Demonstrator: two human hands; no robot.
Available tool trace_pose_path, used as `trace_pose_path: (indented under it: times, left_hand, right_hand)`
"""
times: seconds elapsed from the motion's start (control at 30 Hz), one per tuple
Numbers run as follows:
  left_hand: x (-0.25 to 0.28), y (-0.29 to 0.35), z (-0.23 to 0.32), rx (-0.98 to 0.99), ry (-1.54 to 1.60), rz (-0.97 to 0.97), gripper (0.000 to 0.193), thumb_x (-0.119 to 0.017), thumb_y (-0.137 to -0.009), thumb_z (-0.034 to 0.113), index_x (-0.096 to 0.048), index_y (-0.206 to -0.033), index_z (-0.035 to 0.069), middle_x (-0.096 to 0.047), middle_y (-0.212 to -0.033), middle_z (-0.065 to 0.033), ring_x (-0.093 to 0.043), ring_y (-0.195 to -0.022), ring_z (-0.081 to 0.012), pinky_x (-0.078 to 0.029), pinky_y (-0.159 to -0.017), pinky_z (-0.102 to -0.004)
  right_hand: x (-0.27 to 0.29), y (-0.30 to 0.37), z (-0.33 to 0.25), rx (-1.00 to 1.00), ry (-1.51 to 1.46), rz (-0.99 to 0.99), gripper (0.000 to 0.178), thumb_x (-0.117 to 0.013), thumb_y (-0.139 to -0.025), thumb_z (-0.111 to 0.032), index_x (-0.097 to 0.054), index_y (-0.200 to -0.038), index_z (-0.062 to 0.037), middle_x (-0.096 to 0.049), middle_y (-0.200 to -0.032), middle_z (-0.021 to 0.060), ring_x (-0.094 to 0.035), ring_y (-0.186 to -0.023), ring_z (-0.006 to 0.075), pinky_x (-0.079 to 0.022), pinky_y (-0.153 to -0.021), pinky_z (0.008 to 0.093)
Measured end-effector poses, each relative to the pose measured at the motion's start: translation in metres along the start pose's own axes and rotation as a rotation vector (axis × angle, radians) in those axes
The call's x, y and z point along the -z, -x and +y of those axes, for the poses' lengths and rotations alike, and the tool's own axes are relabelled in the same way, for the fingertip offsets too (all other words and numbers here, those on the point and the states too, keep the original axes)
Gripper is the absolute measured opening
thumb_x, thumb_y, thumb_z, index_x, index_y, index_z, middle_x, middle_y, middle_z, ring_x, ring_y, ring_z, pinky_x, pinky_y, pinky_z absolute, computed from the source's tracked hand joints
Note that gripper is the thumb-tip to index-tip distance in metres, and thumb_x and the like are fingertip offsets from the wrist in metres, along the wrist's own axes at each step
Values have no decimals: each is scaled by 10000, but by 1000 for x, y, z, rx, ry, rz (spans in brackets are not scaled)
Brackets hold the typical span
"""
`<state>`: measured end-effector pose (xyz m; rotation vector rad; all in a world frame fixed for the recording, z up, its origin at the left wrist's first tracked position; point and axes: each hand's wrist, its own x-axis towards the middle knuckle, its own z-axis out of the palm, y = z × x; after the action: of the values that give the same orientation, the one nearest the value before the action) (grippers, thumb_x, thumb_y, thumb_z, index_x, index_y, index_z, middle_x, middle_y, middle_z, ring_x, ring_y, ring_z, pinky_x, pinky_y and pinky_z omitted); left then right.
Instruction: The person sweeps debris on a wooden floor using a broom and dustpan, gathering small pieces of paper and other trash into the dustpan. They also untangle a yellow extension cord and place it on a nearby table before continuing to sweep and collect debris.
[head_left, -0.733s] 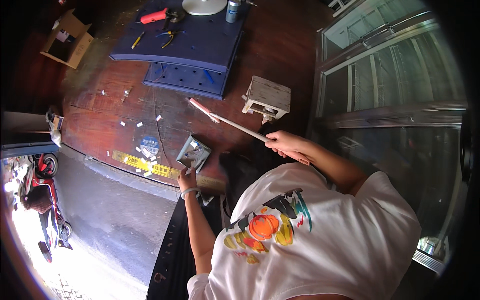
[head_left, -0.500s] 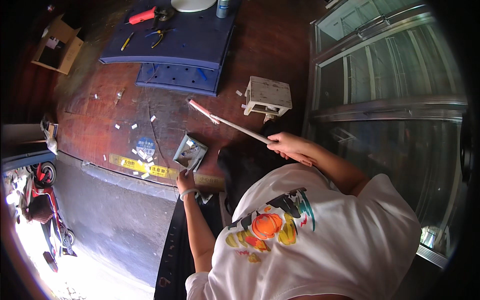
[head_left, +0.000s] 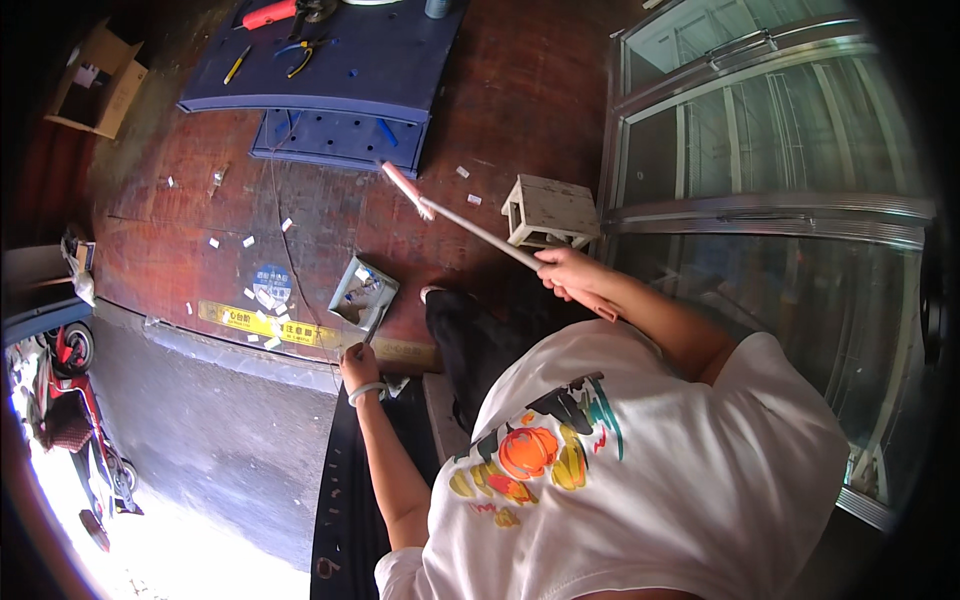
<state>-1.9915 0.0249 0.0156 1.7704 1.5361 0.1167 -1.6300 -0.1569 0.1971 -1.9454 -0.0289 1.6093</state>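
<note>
Left of centre in the frame, the person's left hand (head_left: 357,367) is wrapping its fingers around the thin handle of a grey, box-shaped dustpan (head_left: 382,290), which is sitting just above that hand with small scraps lying inside. Near the middle of the frame, the right hand (head_left: 572,272) is closing around the pale, long-handled broom (head_left: 480,232), whose narrow pinkish head is pointing toward the upper left, near a dark-blue metal platform (head_left: 340,85). Small white rectangular scraps (head_left: 268,300) are lying on the worn reddish-brown floor (head_left: 150,235), mostly clustering left of the dustpan, around a yellow printed strip (head_left: 222,316). A weathered whitish wooden stool (head_left: 555,205) is standing right of the broom, while yellow-handled pliers (head_left: 303,65) are resting on the platform at upper left
</note>
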Motion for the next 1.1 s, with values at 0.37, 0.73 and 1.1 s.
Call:
trace_pose_path:
  times: [0.37, 0.73, 1.1]
  left_hand:
    - [-16, 36, 17, 139, -102, 151, 562, -672, -680, 379, -497, -1095, 44, -571, -935, -211, -484, -1017, -369, -411, -857, -432]
    - [-14, 54, -9, 585, 742, 91, 429, -639, -702, 44, -481, -1101, 42, -558, -625, -46, -510, -464, -96, -387, -398, -191]
    - [-23, 53, -16, 575, 680, 52, 299, -700, -670, 91, -517, -907, 97, -536, -653, -23, -483, -483, -91, -407, -404, -205]
  right_hand:
    - [102, -102, -4, 34, 56, 280, 100, -462, -764, -63, -415, -676, -46, -408, -555, 41, -402, -430, 138, -332, -350, 287]
    - [46, -227, 46, -267, 629, 143, 188, -430, -736, -21, -546, -827, 95, -593, -628, 181, -590, -514, 277, -492, -481, 379]
    - [-57, -187, 21, -38, 47, -185, 78, -463, -782, -61, -455, -846, -16, -443, -559, 59, -454, -409, 158, -383, -341, 301]
